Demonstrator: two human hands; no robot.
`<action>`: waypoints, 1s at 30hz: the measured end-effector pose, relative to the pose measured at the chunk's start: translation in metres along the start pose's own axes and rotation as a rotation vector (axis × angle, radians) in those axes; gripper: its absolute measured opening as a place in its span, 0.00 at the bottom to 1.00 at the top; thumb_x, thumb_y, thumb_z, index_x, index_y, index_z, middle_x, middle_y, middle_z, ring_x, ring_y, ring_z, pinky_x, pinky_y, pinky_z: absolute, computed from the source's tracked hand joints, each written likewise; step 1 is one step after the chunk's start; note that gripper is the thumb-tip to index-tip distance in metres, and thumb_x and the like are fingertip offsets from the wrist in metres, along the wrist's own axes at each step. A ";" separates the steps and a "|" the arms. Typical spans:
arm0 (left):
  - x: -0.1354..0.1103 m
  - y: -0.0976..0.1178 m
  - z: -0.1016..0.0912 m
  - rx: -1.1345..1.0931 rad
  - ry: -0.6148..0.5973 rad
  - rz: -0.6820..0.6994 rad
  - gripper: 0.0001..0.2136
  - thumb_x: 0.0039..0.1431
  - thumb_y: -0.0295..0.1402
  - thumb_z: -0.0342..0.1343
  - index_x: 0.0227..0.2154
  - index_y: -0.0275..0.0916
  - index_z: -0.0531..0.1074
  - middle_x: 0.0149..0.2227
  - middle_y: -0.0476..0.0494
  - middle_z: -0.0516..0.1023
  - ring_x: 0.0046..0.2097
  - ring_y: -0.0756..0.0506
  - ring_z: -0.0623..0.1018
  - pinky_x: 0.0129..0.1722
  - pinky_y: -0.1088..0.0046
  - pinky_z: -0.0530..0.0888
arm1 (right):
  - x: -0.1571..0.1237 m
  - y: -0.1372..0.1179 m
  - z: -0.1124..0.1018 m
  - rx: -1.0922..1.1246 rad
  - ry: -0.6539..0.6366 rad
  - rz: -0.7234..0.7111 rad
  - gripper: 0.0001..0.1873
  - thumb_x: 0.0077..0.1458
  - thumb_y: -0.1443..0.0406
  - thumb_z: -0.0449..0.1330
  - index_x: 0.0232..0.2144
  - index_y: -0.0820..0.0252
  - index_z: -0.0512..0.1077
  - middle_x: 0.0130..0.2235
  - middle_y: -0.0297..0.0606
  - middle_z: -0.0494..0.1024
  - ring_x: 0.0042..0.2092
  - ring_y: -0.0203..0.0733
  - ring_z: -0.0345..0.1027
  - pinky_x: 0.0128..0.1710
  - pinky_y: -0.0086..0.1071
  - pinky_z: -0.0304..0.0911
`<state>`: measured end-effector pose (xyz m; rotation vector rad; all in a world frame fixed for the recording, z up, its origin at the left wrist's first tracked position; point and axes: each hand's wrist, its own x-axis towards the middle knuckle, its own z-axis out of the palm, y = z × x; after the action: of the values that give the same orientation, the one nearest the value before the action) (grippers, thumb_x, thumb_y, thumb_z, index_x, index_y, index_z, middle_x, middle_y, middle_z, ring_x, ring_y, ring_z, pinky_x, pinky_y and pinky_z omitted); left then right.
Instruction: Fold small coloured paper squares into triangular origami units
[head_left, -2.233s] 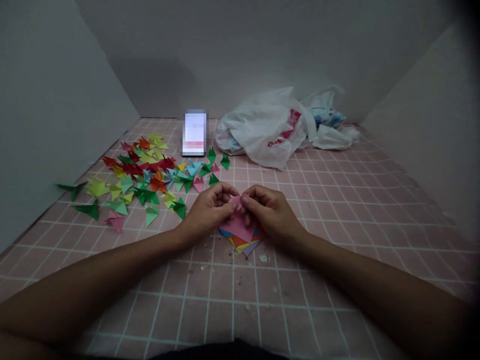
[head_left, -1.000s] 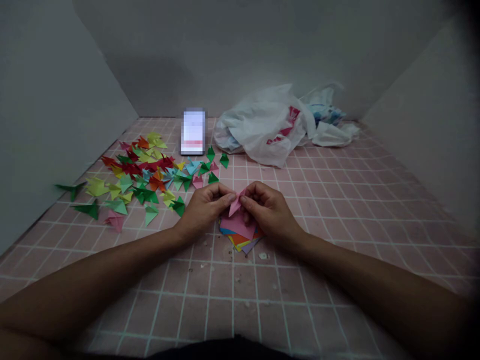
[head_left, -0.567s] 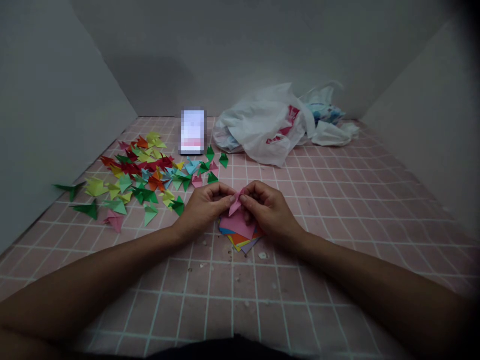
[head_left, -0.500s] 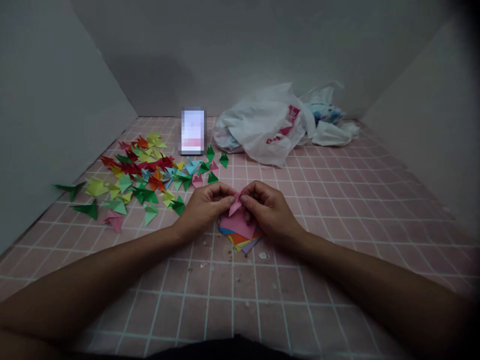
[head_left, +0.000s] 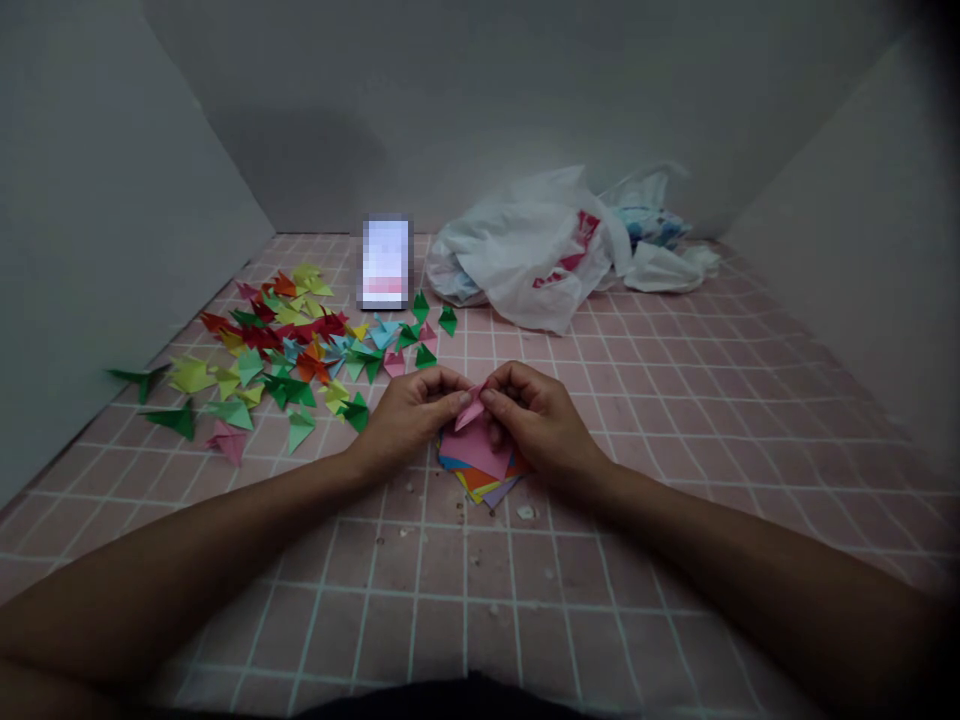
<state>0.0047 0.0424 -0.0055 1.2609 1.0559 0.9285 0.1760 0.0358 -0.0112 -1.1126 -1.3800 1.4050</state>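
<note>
Dim, flat, greyish light overall; source out of frame. Brightest spot is the phone screen, pixelated into blocks, content unreadable. Soft dark shadow on the back wall, left of centre; faint shade below the forearms. Right edge falls to black, heavy in the top corner. Wide-angle stretch: tabletop lines skew toward the sides. Held pink paper small, folds hard to read.

Origami cranes are scattered left of the paper stack; far behind, a phone is placed left of plastic bags.
</note>
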 end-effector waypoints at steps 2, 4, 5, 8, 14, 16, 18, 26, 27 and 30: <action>0.000 0.000 0.000 0.015 0.002 0.001 0.07 0.53 0.35 0.62 0.30 0.36 0.74 0.27 0.51 0.73 0.28 0.53 0.69 0.30 0.76 0.66 | 0.000 -0.001 0.000 0.002 -0.007 0.003 0.07 0.55 0.62 0.60 0.28 0.58 0.66 0.19 0.26 0.69 0.19 0.31 0.63 0.19 0.26 0.59; 0.000 0.000 0.000 0.028 0.002 -0.003 0.08 0.53 0.36 0.62 0.30 0.36 0.74 0.27 0.51 0.73 0.28 0.52 0.69 0.30 0.76 0.66 | -0.001 -0.002 0.001 0.007 -0.021 0.009 0.07 0.56 0.62 0.60 0.29 0.58 0.67 0.18 0.26 0.69 0.19 0.32 0.63 0.19 0.26 0.59; 0.000 -0.001 0.000 0.035 0.003 -0.004 0.08 0.53 0.37 0.62 0.30 0.36 0.74 0.27 0.51 0.72 0.29 0.52 0.69 0.30 0.76 0.66 | -0.001 -0.002 0.001 0.012 -0.027 0.015 0.07 0.56 0.62 0.60 0.29 0.58 0.67 0.18 0.26 0.69 0.19 0.32 0.63 0.19 0.26 0.59; 0.000 -0.001 0.000 0.057 -0.004 -0.001 0.09 0.54 0.38 0.61 0.30 0.36 0.73 0.27 0.52 0.72 0.29 0.52 0.69 0.30 0.75 0.66 | -0.001 -0.003 0.001 0.027 -0.036 0.025 0.07 0.55 0.61 0.60 0.29 0.58 0.67 0.18 0.26 0.69 0.19 0.32 0.63 0.19 0.26 0.59; 0.000 -0.002 0.000 0.086 -0.014 0.012 0.09 0.56 0.38 0.60 0.30 0.36 0.72 0.27 0.52 0.71 0.29 0.52 0.69 0.30 0.76 0.66 | -0.001 -0.001 0.000 0.051 -0.065 0.012 0.08 0.54 0.60 0.60 0.28 0.58 0.67 0.21 0.26 0.69 0.19 0.31 0.63 0.19 0.25 0.59; -0.001 -0.002 0.000 0.085 -0.011 0.010 0.09 0.56 0.38 0.60 0.29 0.36 0.72 0.27 0.52 0.71 0.28 0.52 0.68 0.29 0.76 0.65 | -0.001 -0.001 0.000 0.050 -0.067 0.012 0.08 0.55 0.60 0.60 0.29 0.58 0.66 0.21 0.26 0.69 0.19 0.31 0.63 0.19 0.25 0.59; -0.002 0.000 0.001 0.083 -0.005 0.003 0.09 0.55 0.38 0.60 0.29 0.36 0.71 0.26 0.52 0.71 0.28 0.53 0.68 0.29 0.76 0.65 | -0.001 -0.001 0.000 0.047 -0.061 0.015 0.08 0.55 0.61 0.60 0.29 0.58 0.66 0.21 0.26 0.69 0.19 0.31 0.63 0.19 0.25 0.59; -0.002 0.000 -0.001 0.076 -0.010 0.011 0.10 0.55 0.39 0.61 0.29 0.37 0.72 0.27 0.51 0.71 0.29 0.52 0.68 0.31 0.75 0.66 | -0.001 -0.002 0.000 0.025 -0.067 0.013 0.07 0.57 0.61 0.59 0.29 0.58 0.66 0.20 0.26 0.70 0.19 0.31 0.64 0.20 0.26 0.59; -0.002 -0.001 -0.001 0.071 -0.013 0.014 0.11 0.57 0.40 0.60 0.29 0.37 0.72 0.27 0.51 0.70 0.29 0.51 0.68 0.31 0.75 0.66 | -0.001 -0.002 0.000 0.022 -0.066 0.014 0.07 0.57 0.62 0.59 0.29 0.58 0.66 0.20 0.26 0.70 0.19 0.31 0.64 0.20 0.25 0.59; -0.002 -0.001 -0.002 0.081 -0.015 0.022 0.13 0.59 0.42 0.58 0.28 0.37 0.71 0.26 0.52 0.69 0.28 0.51 0.67 0.31 0.74 0.65 | -0.001 -0.002 0.001 0.024 -0.072 0.018 0.08 0.57 0.61 0.59 0.29 0.58 0.66 0.20 0.26 0.69 0.19 0.31 0.64 0.19 0.25 0.59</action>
<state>0.0022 0.0407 -0.0067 1.3467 1.0797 0.8991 0.1755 0.0347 -0.0088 -1.0710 -1.4029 1.4837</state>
